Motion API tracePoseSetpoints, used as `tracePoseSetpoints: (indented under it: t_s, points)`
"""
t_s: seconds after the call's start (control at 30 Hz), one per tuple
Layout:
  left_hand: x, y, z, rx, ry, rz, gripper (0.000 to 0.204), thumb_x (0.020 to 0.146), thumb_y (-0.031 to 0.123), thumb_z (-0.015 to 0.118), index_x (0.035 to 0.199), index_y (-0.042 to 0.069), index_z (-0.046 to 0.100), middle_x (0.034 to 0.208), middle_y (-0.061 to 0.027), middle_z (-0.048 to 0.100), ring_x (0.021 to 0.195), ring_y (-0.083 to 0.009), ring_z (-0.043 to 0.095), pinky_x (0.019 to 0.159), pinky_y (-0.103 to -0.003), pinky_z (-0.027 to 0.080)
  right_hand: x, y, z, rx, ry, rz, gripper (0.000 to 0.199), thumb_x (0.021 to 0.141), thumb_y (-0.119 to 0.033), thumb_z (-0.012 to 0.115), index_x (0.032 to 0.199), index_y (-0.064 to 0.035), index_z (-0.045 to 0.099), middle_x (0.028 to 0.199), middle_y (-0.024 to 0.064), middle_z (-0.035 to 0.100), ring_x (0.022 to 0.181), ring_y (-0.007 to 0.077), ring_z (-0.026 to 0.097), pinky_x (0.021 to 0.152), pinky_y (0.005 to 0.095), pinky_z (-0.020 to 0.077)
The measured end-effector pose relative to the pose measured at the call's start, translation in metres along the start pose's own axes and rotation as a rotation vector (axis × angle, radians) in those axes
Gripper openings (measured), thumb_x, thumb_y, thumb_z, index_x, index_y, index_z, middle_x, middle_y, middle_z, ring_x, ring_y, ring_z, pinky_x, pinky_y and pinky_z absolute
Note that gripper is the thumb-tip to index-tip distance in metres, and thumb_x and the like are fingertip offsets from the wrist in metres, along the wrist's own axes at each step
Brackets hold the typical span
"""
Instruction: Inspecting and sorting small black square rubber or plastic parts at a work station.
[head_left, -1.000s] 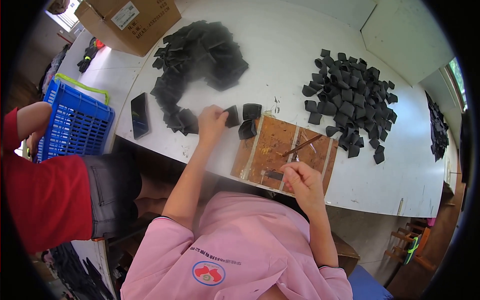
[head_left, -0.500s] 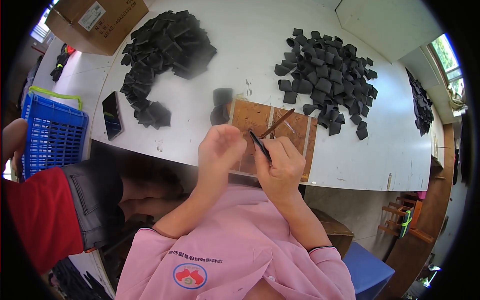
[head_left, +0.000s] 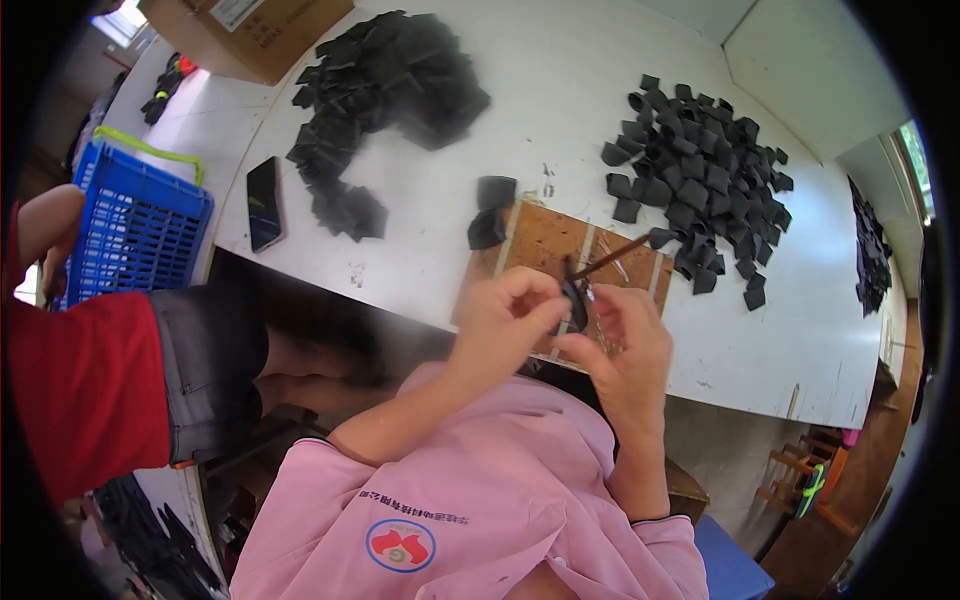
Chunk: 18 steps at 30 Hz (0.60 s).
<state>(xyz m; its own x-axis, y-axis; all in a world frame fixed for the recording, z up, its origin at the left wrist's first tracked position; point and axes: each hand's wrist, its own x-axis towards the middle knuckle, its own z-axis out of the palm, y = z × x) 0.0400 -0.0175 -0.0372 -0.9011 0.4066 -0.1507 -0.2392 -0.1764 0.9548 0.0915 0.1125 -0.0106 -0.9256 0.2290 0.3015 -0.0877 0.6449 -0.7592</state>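
Observation:
Between my hands, above the brown board (head_left: 545,228), is a small curved black piece (head_left: 574,305) that looks like fabric or foam. My left hand (head_left: 510,325) pinches it between thumb and fingertips. Close on its other side is my right hand (head_left: 635,345), fingers curved and apart from the thumb, with the thumb near the piece's lower end. A slim dark brown stick (head_left: 615,257) slants over the board just beyond the piece; its near end is partly hidden, and whether anything holds it I cannot tell. Two flat black pieces (head_left: 490,210) lie at the board's left edge.
On the white table (head_left: 560,90), a heap of flat black pieces (head_left: 400,80) lies far left and curled ones (head_left: 700,180) far right. A phone (head_left: 265,205), blue basket (head_left: 140,220) and carton (head_left: 265,35) are at left. Someone in a red shirt (head_left: 85,400) stands there.
My left hand has come from open beside the piece to pinching it. My right hand, which gripped the piece, has loosened its fingers. The whole view has shifted, so the table appears farther right.

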Motion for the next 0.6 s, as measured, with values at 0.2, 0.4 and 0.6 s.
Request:
tracePoseSetpoints:
  t_s: [0.2, 0.4, 0.6]
  points:
    - [-0.008, -0.006, 0.021, 0.508, 0.035, 0.565, 0.012, 0.070, -0.004, 0.057, 0.079, 0.001, 0.051, 0.068, -0.0124, 0.051, 0.056, -0.0252, 0.055, 0.048, -0.030, 0.043, -0.009, 0.001, 0.000, 0.059, 0.069, -0.051, 0.018, 0.069, -0.001, 0.066, 0.085, 0.0002, 0.058, 0.076, 0.0115, 0.052, 0.067, 0.0237, 0.054, 0.055, 0.0321, 0.0434]
    - [0.002, -0.020, 0.023, 0.636, 0.272, 0.716, 0.016, 0.072, -0.007, 0.056, 0.085, 0.001, 0.050, 0.068, -0.0088, 0.057, 0.050, -0.0156, 0.055, 0.044, -0.024, 0.043, -0.007, 0.018, 0.025, -0.224, 0.211, -0.185, 0.014, 0.068, 0.003, 0.061, 0.081, 0.0008, 0.057, 0.077, 0.0124, 0.052, 0.066, 0.0266, 0.053, 0.055, 0.0340, 0.0432]
    - [0.012, -0.011, 0.014, -0.418, -0.063, -0.093, 0.018, 0.074, -0.006, 0.053, 0.090, 0.001, 0.047, 0.070, -0.0039, 0.055, 0.047, -0.0053, 0.045, 0.038, -0.018, 0.033, -0.009, 0.036, 0.025, -0.203, 0.277, -0.137, 0.013, 0.067, 0.005, 0.059, 0.080, 0.0023, 0.056, 0.076, 0.0107, 0.054, 0.067, 0.0251, 0.054, 0.055, 0.0333, 0.0434]
